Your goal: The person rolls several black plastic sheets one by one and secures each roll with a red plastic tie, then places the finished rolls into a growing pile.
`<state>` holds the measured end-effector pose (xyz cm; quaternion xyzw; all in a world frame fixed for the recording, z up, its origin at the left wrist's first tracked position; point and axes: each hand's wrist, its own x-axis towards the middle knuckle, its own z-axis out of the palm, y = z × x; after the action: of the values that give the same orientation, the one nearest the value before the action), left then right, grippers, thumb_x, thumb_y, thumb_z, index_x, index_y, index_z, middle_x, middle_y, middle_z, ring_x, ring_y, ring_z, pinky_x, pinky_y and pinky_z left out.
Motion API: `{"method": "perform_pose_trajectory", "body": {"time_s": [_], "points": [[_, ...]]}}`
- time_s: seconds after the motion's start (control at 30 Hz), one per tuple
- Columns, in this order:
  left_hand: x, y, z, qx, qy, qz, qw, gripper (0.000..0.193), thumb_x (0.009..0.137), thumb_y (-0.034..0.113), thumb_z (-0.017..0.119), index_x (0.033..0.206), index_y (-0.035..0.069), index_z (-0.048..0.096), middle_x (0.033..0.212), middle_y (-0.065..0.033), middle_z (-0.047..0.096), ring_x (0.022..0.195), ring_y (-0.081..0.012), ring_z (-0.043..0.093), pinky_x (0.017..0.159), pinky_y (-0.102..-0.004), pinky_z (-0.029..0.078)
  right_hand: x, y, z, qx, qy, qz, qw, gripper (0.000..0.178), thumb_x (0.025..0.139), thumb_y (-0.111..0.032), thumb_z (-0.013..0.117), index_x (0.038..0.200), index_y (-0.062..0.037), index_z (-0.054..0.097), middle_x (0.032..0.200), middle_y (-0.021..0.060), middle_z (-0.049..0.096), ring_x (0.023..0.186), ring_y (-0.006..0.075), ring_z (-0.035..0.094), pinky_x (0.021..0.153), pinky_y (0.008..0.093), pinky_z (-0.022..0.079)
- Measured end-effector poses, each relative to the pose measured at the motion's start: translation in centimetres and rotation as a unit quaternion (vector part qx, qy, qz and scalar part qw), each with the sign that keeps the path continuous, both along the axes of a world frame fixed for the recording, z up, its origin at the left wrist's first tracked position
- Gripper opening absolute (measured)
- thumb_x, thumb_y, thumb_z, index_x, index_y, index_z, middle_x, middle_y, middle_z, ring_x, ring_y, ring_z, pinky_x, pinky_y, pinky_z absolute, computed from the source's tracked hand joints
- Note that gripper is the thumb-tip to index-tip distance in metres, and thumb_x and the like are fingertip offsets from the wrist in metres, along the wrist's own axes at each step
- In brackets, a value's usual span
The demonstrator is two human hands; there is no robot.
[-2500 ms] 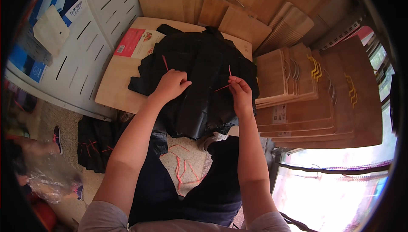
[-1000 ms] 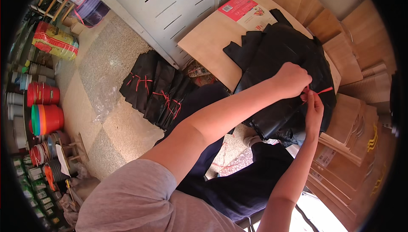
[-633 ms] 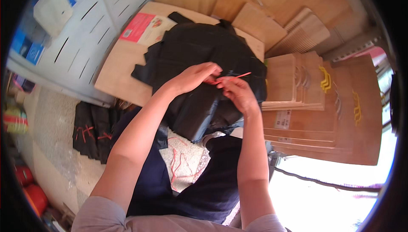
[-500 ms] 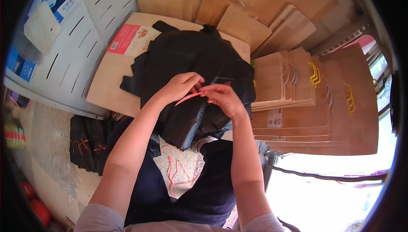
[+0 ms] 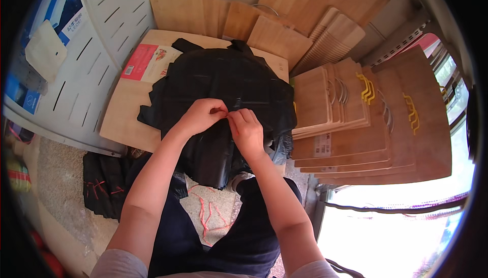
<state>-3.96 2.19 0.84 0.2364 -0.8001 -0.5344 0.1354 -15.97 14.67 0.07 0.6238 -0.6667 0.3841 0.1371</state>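
Note:
A spread stack of black plastic bags (image 5: 218,69) lies on a pale wooden board, with a gathered part hanging toward my knees. Over its near part my left hand (image 5: 202,116) and my right hand (image 5: 247,131) meet, their fingertips pinched together. The pink plastic string seen between them a moment ago is now hidden by the fingers. Lengths of pink string (image 5: 206,216) lie on the floor between my legs. Black bag bundles tied with pink string (image 5: 99,186) rest on the floor at left.
The pale board (image 5: 122,120) carries a red and white label. Wooden cutting boards (image 5: 178,11) lean at the back, and more boards with handles (image 5: 345,145) stand at the right. A white slotted metal panel (image 5: 76,74) rises at left. A dark cable (image 5: 391,209) crosses the lower right.
Both hands have shifted slightly left and down in the picture, and my right hand has turned its back upward. The pink string's loose end has gone out of sight. The whole view has shifted a little.

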Motion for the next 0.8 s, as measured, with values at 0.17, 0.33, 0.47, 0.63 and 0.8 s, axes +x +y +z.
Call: {"method": "perform_pose_trajectory", "body": {"time_s": [0.17,0.33,0.47,0.63,0.8], "points": [[1.9,-1.0,0.3,-0.311,0.070,0.014,0.948,0.003,0.081,0.006,0.060,0.082,0.003,0.060,0.078,-0.0085,0.059,0.077,-0.0260,0.056,0.070,-0.0359,0.046,-0.8,1.1,-0.2,0.050,-0.103,0.002,0.993,0.005,0.078,-0.002,0.064,0.077,-0.0026,0.059,0.074,0.0125,0.057,0.071,0.0325,0.058,0.064,0.0408,0.048],[3.6,-0.6,0.6,-0.390,-0.047,0.016,0.920,0.007,0.082,0.010,0.057,0.076,0.007,0.058,0.075,-0.0056,0.060,0.079,-0.0286,0.055,0.071,-0.0399,0.045,-1.1,1.6,-1.9,0.119,-0.156,-0.051,0.979,0.005,0.081,-0.006,0.063,0.082,-0.0020,0.061,0.073,0.0130,0.058,0.068,0.0309,0.060,0.061,0.0401,0.048],[3.7,-0.5,1.6,-0.379,-0.084,0.001,0.921,0.006,0.081,0.010,0.056,0.076,0.008,0.058,0.074,-0.0052,0.062,0.079,-0.0284,0.057,0.069,-0.0404,0.046,-1.6,1.0,-1.6,0.199,-0.634,0.012,0.747,0.008,0.086,-0.010,0.063,0.089,-0.0029,0.064,0.071,0.0034,0.056,0.064,0.0135,0.055,0.055,0.0292,0.044],[3.5,-0.3,2.3,-0.335,-0.065,0.051,0.939,0.007,0.082,0.010,0.056,0.076,0.007,0.058,0.075,-0.0090,0.063,0.081,-0.0302,0.060,0.069,-0.0424,0.047,-1.5,0.2,-1.6,0.145,-0.847,0.091,0.503,0.009,0.088,-0.011,0.063,0.089,-0.0029,0.064,0.072,-0.0024,0.053,0.062,0.0070,0.047,0.053,0.0209,0.040],[3.9,-0.3,1.1,-0.353,-0.107,0.064,0.927,0.007,0.083,0.010,0.057,0.078,0.006,0.059,0.075,-0.0101,0.063,0.078,-0.0296,0.060,0.067,-0.0412,0.047,-1.5,0.3,-2.6,0.150,-0.842,0.048,0.515,0.008,0.089,-0.011,0.063,0.090,-0.0031,0.064,0.072,-0.0019,0.053,0.062,0.0074,0.048,0.055,0.0202,0.041]]}}
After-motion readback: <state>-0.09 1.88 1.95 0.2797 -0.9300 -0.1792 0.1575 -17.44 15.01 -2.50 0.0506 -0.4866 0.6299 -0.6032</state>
